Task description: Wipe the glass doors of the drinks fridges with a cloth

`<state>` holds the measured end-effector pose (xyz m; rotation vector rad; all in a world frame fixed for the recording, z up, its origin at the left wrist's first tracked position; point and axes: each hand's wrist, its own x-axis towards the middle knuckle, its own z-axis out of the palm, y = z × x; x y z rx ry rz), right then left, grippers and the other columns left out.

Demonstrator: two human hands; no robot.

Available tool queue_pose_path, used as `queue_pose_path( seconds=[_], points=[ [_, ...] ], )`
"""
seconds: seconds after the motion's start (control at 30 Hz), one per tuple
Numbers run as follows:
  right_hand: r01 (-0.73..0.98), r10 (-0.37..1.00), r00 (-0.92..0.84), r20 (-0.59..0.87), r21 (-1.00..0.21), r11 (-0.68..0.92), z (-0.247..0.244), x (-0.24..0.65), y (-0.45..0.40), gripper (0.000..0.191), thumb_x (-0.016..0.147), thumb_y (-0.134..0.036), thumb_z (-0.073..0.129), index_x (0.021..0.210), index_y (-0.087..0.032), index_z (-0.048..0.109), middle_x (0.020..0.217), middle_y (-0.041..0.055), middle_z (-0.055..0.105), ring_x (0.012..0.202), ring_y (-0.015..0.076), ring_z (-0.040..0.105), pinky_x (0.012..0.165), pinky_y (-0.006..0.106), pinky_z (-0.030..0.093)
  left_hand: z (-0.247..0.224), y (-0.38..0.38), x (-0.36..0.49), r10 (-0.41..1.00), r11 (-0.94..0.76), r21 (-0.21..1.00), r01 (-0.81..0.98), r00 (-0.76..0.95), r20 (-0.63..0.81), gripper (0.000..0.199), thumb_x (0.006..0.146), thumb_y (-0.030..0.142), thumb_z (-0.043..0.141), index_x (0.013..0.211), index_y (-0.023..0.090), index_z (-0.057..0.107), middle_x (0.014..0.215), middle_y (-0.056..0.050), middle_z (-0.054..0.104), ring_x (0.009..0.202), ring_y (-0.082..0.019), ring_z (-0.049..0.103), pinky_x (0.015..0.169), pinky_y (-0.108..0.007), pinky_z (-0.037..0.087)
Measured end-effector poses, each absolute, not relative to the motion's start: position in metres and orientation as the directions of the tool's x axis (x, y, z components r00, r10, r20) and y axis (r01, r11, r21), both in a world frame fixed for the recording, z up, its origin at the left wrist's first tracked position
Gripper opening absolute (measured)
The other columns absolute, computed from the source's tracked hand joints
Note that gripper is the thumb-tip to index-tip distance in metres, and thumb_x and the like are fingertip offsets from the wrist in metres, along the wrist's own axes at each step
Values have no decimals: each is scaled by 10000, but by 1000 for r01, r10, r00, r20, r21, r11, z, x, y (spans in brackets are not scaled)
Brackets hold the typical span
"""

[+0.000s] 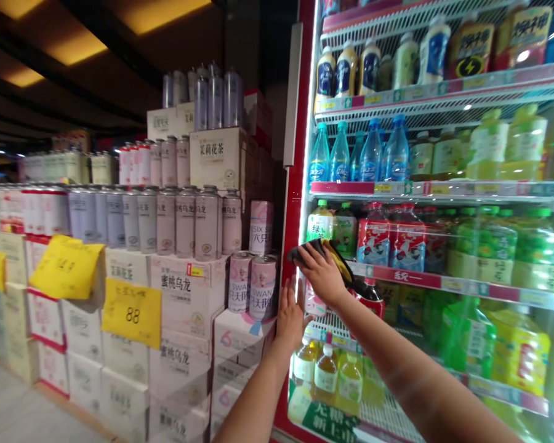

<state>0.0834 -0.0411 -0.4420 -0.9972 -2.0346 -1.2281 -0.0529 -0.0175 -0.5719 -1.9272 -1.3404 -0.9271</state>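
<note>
Two bare hands up at the drinks cooler, and here's the right hand, fingers curled down over a bunched dark cloth with a yellow strip running along its far side. That bundle is right at the cooler's glass door, though from this angle you can't quite tell if it's touching. Just below, the left hand is wide open, fingers spread and pointing up, holding nothing, close beside the red door frame. Behind the glass, red-labelled bottles sit level with the cloth, and blue-capped water bottles line the shelf above. To the left, pink SWAN cans stand just beside the left hand, on top of a wall of stacked peach oolong cartons, with taller mauve cans lined up and a yellow price sign reading 88!
</note>
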Motion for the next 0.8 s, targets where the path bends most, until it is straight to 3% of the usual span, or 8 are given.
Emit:
queue_pose_path(
  seconds=[0.17, 0.3, 0.4, 0.6, 0.8],
  points=[
    [701, 296, -712, 637, 619, 355, -445, 96, -45, 368, 971, -254, 593, 1332, -308, 641, 1554, 38, 490, 1440, 276, 425, 1190, 577, 307, -571, -19, -55, 501, -331, -103, 938, 267, 823, 1122, 819, 576, 718, 1609, 104, 77, 1678, -209, 153, 1564, -337, 97, 1275, -494, 197],
    [802, 313, -596, 740, 528, 279, -416, 89, -41, 400, 983, -202, 543, 1357, -318, 621, 1572, 53, 464, 1457, 305, 399, 1166, 625, 306, -571, -26, -55, 508, -339, -72, 938, 246, 826, 1078, 878, 485, 680, 1608, 141, -34, 1689, -180, 107, 1558, -315, 135, 1267, -483, 242],
    [816, 327, -577, 749, 506, 280, -423, 73, -35, 401, 985, -191, 528, 1359, -304, 619, 1581, 46, 450, 1463, 313, 390, 1158, 629, 322, -583, -28, -56, 526, -321, -63, 945, 233, 818, 1070, 890, 424, 671, 1604, 157, -80, 1691, -160, 69, 1554, -308, 146, 1266, -467, 254],
    [624, 326, -781, 532, 662, 415, -461, 65, -33, 334, 979, -229, 567, 1291, -295, 665, 1543, 25, 506, 1439, 273, 432, 1179, 568, 345, -613, -36, -68, 602, -309, -79, 948, 259, 755, 1053, 854, 438, 716, 1624, 203, 36, 1685, -135, 168, 1547, -301, 195, 1243, -454, 304],
    [729, 358, -685, 635, 586, 355, -455, 62, -33, 383, 994, -203, 522, 1352, -297, 623, 1576, 33, 459, 1461, 295, 399, 1177, 612, 331, -632, -43, -73, 601, -289, -64, 955, 233, 764, 1016, 852, 465, 712, 1624, 209, 103, 1680, -106, 225, 1555, -292, 185, 1227, -441, 339]
  ],
)
